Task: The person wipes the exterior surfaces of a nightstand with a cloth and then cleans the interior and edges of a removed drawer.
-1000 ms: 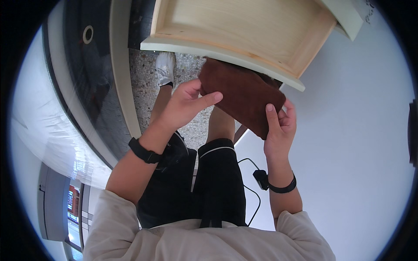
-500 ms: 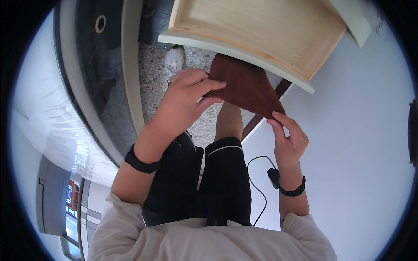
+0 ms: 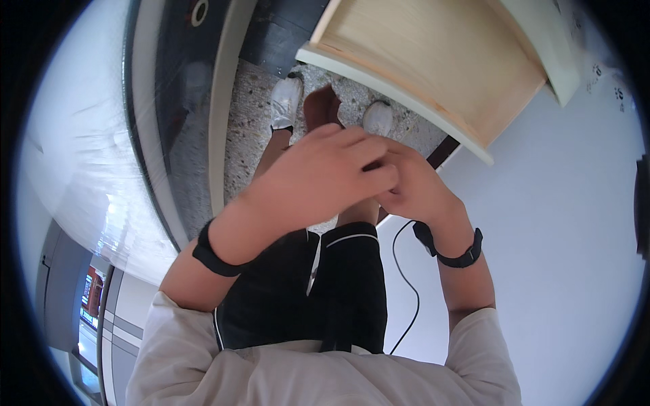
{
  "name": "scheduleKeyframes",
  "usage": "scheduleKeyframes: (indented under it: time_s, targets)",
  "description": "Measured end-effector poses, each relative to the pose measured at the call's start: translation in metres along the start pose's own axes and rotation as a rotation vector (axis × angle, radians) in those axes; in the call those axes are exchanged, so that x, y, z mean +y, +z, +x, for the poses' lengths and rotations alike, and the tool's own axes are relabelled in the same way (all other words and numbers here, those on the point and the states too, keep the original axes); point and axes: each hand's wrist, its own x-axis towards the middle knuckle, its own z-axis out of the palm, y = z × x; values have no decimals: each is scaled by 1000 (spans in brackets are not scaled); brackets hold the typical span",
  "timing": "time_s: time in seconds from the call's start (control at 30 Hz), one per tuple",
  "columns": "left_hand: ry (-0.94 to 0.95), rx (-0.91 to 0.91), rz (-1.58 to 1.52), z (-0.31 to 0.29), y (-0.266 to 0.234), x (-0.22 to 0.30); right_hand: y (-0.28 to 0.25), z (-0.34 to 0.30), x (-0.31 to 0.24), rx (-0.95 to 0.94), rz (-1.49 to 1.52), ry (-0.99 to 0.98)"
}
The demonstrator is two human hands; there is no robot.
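One open drawer [image 3: 433, 51] ahead of you; white shoes [image 3: 286, 101] on speckled floor [image 3: 247, 101] below. Brown cloth [image 3: 318, 109] shows just past your left hand [image 3: 315, 166], rest hidden. Your right hand [image 3: 423, 179] overlaps it in view, fingers curled; can't tell which grips the cloth.

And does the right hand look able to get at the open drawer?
Probably yes: the drawer is open at the top and nothing visible blocks it, though the left hand partly covers the right hand.
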Motion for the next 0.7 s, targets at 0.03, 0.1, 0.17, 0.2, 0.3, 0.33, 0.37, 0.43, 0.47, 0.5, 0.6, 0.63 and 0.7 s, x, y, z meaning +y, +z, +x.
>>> scheduleKeyframes:
  time_s: [0.03,0.1,0.17,0.2,0.3,0.33,0.37,0.43,0.47,0.5,0.6,0.63,0.7]
  targets:
    - [-26,-44,36,-4,-10,-6,-1,4,-2,-97,-74,41]
    - [-87,-136,100,-16,-27,-15,-1,10,-5,-298,-218,130]
    - [-55,-125,94,-27,-30,-21,1,14,-14,-374,-230,178]
    - [-31,-114,103,-33,-26,-22,4,17,-18,-416,-236,201]
    - [12,-65,42,-33,-19,-25,13,20,-18,-359,-299,108]
    - [22,-46,8,-31,-18,-28,15,19,-19,-251,-148,130]
    - [5,40,-19,-28,-17,-35,15,14,-19,-135,0,154]
    - [-64,208,-46,-31,-22,-51,14,0,-20,114,392,246]
    - [-134,214,-39,-31,-33,-58,11,-18,-16,321,541,252]
    - [-157,297,18,-35,-40,-68,10,-35,-8,523,686,215]
    - [-234,452,110,-60,-65,-103,-24,-67,-29,693,249,114]
    - [-249,442,110,-67,-76,-116,-24,-63,-53,769,38,300]
    - [-288,423,117,-79,-88,-131,-33,-41,-80,613,-220,669]
